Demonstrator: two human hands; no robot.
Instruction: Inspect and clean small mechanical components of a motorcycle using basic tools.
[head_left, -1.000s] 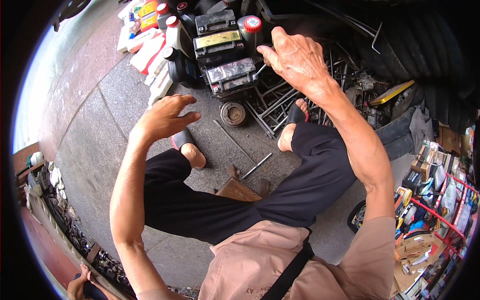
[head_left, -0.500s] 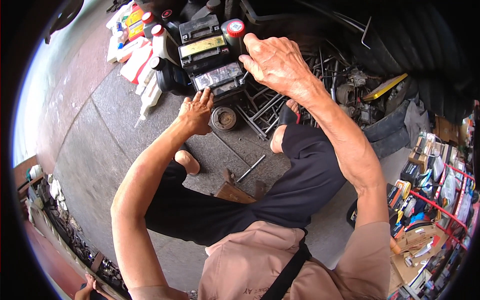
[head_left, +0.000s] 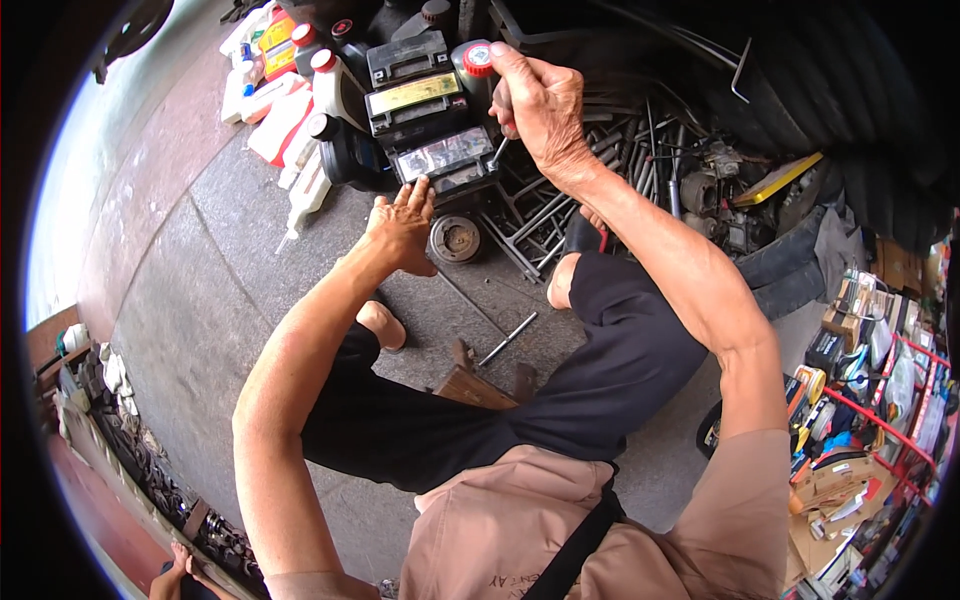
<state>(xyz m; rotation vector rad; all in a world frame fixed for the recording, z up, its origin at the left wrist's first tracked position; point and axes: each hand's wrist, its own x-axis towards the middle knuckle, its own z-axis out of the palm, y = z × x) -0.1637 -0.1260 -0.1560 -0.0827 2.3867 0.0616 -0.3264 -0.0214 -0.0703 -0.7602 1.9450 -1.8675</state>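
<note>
My left hand [head_left: 400, 225] has its fingers spread on the front edge of the nearest black battery [head_left: 442, 152]. My right hand [head_left: 540, 110] is raised at that battery's right end, closed around a metal tool [head_left: 498, 153] whose shank reaches down to the battery; its top is mostly hidden by my fingers. Behind stand two more batteries [head_left: 414, 95] and a red-capped bottle [head_left: 476, 60]. A round metal part [head_left: 455, 238] lies just below the batteries, between my feet.
Bottles [head_left: 340, 95] crowd the left. Metal rods and tools [head_left: 600, 160] lie heaped right of the batteries, near dark tyres [head_left: 775, 285]. A T-handled bar [head_left: 508, 338] lies between my legs. Cluttered red shelving [head_left: 880, 420] is at the right. Another person's limbs [head_left: 180, 565] show at lower left.
My left hand moved forward and right from the air onto the battery. My right hand has turned and lifted slightly since half a second ago, still closed on the tool.
</note>
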